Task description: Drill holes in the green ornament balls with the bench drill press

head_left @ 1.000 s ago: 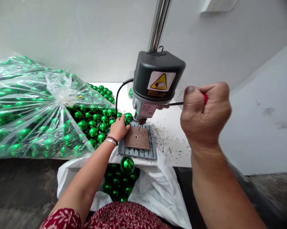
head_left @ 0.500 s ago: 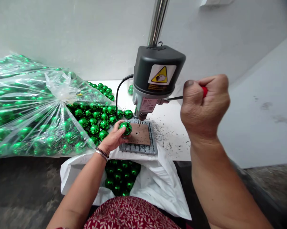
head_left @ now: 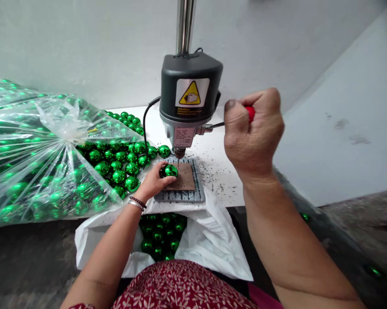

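Between the thumb and fingers of my left hand (head_left: 154, 181) is a shiny green bauble (head_left: 170, 171), held over the brown board (head_left: 185, 180) on the grey slotted base. The bit of a small drill press (head_left: 191, 90) points down close beside the bauble's top; whether they touch I cannot tell. My right hand (head_left: 254, 133) is closed around the red knob (head_left: 250, 113) of the press's feed lever. The hole seen earlier in the board is now hidden by the bauble and hand.
A tied clear plastic bag (head_left: 52, 171) full of green baubles fills the left side. Loose baubles (head_left: 119, 177) lie beside it. Dark shavings (head_left: 213, 174) litter the white table (head_left: 235, 195). Below its front edge, a white sack (head_left: 209, 244) holds more baubles.
My left hand has brought the bauble over the board, closer under the bit, and turned it. My right hand keeps its grip on the lever knob. The whole view has shifted.
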`<state>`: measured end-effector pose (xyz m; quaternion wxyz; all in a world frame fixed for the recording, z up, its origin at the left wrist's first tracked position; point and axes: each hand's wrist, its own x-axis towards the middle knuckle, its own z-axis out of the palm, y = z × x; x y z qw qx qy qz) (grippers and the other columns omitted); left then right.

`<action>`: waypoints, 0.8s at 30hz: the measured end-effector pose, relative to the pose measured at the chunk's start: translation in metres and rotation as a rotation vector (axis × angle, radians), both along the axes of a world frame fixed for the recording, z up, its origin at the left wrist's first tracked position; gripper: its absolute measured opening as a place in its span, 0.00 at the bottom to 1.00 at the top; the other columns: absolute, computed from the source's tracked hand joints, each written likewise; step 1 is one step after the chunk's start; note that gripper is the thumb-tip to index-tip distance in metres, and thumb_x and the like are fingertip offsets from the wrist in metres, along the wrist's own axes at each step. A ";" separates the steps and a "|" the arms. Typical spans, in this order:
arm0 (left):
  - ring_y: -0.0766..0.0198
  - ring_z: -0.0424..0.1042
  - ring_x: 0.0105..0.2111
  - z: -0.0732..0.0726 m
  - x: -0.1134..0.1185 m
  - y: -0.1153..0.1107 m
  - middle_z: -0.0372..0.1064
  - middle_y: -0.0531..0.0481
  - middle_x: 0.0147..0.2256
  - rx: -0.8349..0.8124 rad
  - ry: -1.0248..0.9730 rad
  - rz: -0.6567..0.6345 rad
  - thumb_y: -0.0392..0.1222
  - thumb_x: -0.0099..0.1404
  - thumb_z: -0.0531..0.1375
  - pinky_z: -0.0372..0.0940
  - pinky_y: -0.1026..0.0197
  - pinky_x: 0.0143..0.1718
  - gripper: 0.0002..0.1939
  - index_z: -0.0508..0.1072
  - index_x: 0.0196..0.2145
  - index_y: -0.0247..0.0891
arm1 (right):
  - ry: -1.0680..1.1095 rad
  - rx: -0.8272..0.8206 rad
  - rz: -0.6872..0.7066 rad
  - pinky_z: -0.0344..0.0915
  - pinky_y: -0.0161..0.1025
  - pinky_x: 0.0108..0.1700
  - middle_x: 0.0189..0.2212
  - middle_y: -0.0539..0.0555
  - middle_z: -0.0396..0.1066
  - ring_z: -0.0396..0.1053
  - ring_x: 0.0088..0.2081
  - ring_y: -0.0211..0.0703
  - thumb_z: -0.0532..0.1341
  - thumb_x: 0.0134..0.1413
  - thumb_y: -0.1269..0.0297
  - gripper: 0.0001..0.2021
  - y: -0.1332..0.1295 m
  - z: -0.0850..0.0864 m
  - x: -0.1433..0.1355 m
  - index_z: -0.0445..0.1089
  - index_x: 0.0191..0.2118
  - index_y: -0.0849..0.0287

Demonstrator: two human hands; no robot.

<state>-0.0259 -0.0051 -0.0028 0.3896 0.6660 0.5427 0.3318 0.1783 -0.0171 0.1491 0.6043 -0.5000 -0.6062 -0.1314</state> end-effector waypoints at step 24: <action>0.51 0.71 0.53 0.009 0.010 0.014 0.74 0.44 0.52 -0.039 0.058 -0.037 0.51 0.60 0.62 0.62 0.51 0.59 0.29 0.72 0.57 0.37 | -0.010 -0.074 0.003 0.63 0.34 0.37 0.26 0.46 0.59 0.59 0.28 0.30 0.51 0.63 0.56 0.11 -0.004 -0.002 0.001 0.56 0.32 0.56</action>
